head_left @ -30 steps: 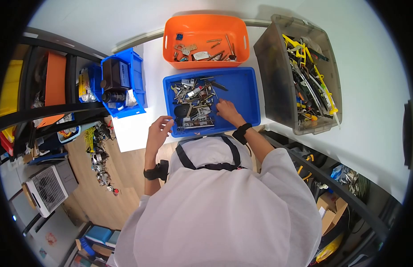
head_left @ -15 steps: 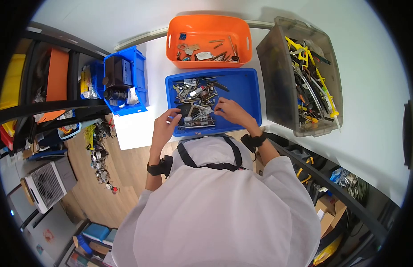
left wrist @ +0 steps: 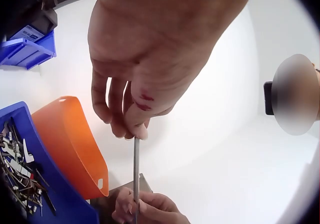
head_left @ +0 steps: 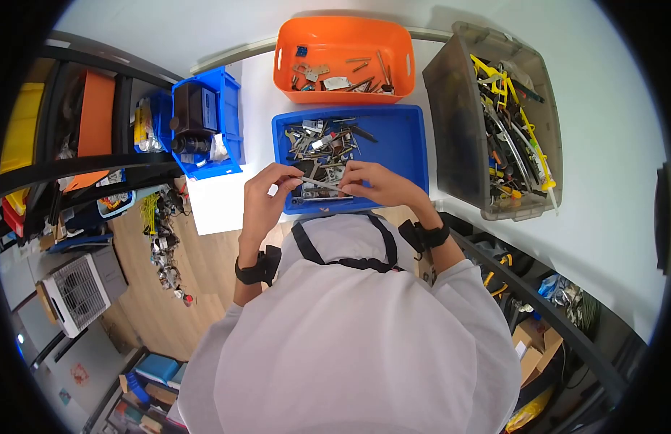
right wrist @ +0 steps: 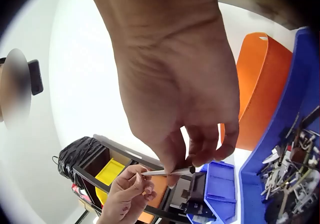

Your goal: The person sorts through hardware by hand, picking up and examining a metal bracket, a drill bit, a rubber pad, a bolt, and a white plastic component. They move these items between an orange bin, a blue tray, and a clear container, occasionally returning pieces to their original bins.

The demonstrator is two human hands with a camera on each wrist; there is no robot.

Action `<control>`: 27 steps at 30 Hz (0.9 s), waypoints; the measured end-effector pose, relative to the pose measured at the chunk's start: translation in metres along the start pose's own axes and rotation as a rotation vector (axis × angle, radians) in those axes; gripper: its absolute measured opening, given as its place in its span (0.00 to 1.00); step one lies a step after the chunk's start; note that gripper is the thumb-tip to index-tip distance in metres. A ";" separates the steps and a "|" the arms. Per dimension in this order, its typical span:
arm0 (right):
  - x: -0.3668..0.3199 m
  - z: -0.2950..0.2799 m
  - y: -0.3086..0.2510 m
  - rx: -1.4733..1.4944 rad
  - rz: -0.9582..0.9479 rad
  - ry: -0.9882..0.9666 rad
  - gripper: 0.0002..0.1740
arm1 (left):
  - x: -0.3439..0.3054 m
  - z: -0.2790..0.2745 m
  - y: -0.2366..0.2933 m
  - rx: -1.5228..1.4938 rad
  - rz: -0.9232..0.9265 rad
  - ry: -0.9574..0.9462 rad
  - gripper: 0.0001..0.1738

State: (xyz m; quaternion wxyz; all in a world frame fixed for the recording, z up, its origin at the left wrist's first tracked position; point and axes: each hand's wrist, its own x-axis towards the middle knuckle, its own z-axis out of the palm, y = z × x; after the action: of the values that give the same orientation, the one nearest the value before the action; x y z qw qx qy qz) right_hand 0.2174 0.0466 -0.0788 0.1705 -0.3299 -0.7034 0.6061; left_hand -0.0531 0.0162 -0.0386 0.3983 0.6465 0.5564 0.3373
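Note:
A slim grey metal rod [head_left: 321,184] spans the gap between my two hands, over the near side of a blue tray [head_left: 400,148]. My left hand [head_left: 262,204] pinches its left end between thumb and fingertips. At the other end my right hand [head_left: 382,185] pinches it with thumb and fingers. In the right wrist view the rod [right wrist: 165,172] shows a dark tip beside the right fingers. Wrenches, bits and other small metal parts [head_left: 325,141] lie heaped in the tray's left half, partly hidden by the hands.
Behind the tray stands an orange bin [head_left: 343,97] with a few metal parts. A tall grey bin [head_left: 458,134] of tools is at the right. At the left are a blue bin [head_left: 233,130] with a dark bottle-like item and a black shelf [head_left: 97,177].
My right hand has lifted the rod from the heap and drawn it toward the near side. My left hand has come in from the tray's left edge and taken the rod's other end.

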 end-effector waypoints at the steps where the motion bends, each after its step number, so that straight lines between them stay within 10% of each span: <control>1: -0.001 -0.001 -0.004 0.030 -0.015 -0.036 0.11 | -0.001 -0.001 0.001 0.001 -0.004 -0.001 0.08; 27: -0.009 -0.003 -0.087 0.613 -0.131 -0.105 0.21 | -0.005 -0.008 0.016 -0.550 -0.154 -0.129 0.14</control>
State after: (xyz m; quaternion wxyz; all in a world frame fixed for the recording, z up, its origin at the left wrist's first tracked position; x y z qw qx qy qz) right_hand 0.2037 0.0390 0.0073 0.2640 -0.1852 -0.5155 0.7939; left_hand -0.0541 0.0119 -0.0206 0.6174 0.4904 0.4651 0.4024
